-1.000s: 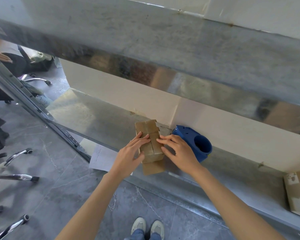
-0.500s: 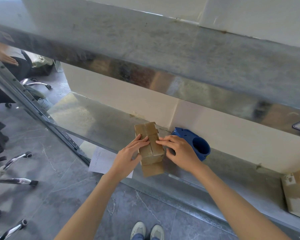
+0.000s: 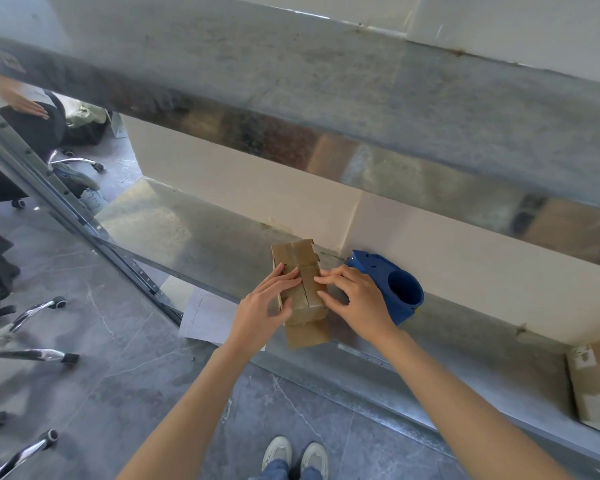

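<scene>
Resting on the shelf: a small cardboard box (image 3: 296, 255) sits at the middle of the frame, on the front part of the lower metal shelf (image 3: 187, 237), with its top flaps folded shut and meeting along a seam.
Front flap: one brown flap (image 3: 305, 332) hangs down past the shelf's front edge, below the box.
Left hand (image 3: 262, 306): it comes up from the lower middle of the frame. Its fingers are stretched out fairly straight across the left top flap and press it down, and the thumb lies against the box's near side.
Right hand (image 3: 359, 301): its fingers are spread and lightly arched, with only the tips bearing on the right top flap. They are not wrapped around anything.
Fingertips: the two sets nearly meet at the seam.
Blue part (image 3: 397, 289): a blue plastic piece with a round opening stands just right of the box, partly behind the right hand, close to the wall.
Upper shelf (image 3: 291, 81): a second metal shelf runs across the top of the frame.
Second box (image 3: 596, 386): another taped carton lies at the lower right edge, well apart from the hands.
Paper (image 3: 205, 317): a white sheet lies on the grey floor under the shelf's front edge, left of the box.
Shoes (image 3: 295, 455): a pair of light shoes shows at bottom centre.
Chair legs (image 3: 32, 323): chrome castor legs stand at the left edge.
</scene>
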Tool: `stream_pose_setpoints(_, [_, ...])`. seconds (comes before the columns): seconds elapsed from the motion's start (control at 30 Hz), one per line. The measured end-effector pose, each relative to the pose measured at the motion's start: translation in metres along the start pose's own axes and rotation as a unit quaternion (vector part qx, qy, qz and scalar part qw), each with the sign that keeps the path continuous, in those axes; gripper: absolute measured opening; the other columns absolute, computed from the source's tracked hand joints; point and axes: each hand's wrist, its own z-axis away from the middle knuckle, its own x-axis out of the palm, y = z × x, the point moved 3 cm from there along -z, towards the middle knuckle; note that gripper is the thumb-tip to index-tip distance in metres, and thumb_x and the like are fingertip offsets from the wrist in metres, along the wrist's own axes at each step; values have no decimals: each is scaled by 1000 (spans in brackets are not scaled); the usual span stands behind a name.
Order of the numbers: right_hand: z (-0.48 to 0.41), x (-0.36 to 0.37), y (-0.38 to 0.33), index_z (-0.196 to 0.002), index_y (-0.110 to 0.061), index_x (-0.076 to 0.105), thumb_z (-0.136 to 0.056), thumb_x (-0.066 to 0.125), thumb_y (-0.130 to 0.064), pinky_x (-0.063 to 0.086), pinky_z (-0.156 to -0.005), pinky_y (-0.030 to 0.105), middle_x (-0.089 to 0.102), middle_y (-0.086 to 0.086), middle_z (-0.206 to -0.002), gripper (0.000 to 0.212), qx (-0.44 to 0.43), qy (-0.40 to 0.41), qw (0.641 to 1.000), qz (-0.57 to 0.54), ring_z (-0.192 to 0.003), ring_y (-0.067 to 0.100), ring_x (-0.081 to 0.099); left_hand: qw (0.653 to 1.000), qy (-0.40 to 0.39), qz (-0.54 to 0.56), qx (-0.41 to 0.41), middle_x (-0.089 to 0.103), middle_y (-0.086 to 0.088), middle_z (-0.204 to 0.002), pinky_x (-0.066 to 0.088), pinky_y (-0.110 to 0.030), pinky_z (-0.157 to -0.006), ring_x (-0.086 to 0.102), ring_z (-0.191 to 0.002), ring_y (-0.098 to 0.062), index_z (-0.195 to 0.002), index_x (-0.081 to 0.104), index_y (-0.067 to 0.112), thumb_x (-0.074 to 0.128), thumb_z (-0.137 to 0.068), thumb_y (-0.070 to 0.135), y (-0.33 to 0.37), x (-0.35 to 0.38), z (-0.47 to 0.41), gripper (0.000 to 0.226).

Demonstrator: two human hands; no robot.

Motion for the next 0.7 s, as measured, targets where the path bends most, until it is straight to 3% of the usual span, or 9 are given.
stream_pose_setpoints(0.1, [-1, -6, 3, -126, -30, 65, -76, 68, -62, 33, -101, 27, 59, -18, -127, 60, 2, -65, 998, -8, -119, 2, 50, 999, -39, -10, -4, 46, 39, -137, 38, -23, -106, 28, -140, 9, -124, 58, 48, 69, -91, 35, 0, -7, -3, 38])
stream_pose_setpoints(0.2, [-6, -12, 6, -132, -30, 62, -72, 75, -58, 28, -103, 26, 59, -15, -131, 67, -32, -104, 994, 24, -121, 5, 48, 995, -91, -39, -1, 42, 39, -141, 38, -28, -107, 24, -141, 11, -131, 57, 44, 72, -78, 59, -1, -14, -7, 57])
stream_pose_setpoints(0.33, [-5, -10, 2, -125, -24, 68, -75, 82, -38, 39, -101, 35, 64, -9, -124, 54, -35, -61, 997, 22, -115, 13, 57, 997, -59, -49, 14, 44, 33, -142, 41, -29, -108, 25, -142, 9, -133, 57, 36, 79, -79, 42, 2, -12, -3, 59])
stream_pose_setpoints(0.5, [-4, -6, -3, -122, -24, 69, -70, 78, -58, 40, -99, 34, 63, -13, -122, 63, -3, -55, 998, 25, -114, 9, 57, 999, -17, -41, 3, 47, 36, -138, 40, -23, -104, 27, -141, 9, -130, 60, 37, 79, -78, 46, 3, -6, -1, 56])
stream_pose_setpoints(0.7, [-2, -1, -8, -121, -22, 68, -74, 71, -63, 44, -94, 32, 61, -12, -117, 62, 8, -46, 999, 27, -113, 10, 57, 999, 15, -51, -13, 48, 34, -138, 42, -21, -104, 27, -140, 10, -130, 62, 33, 80, -79, 40, 6, 0, 3, 54])
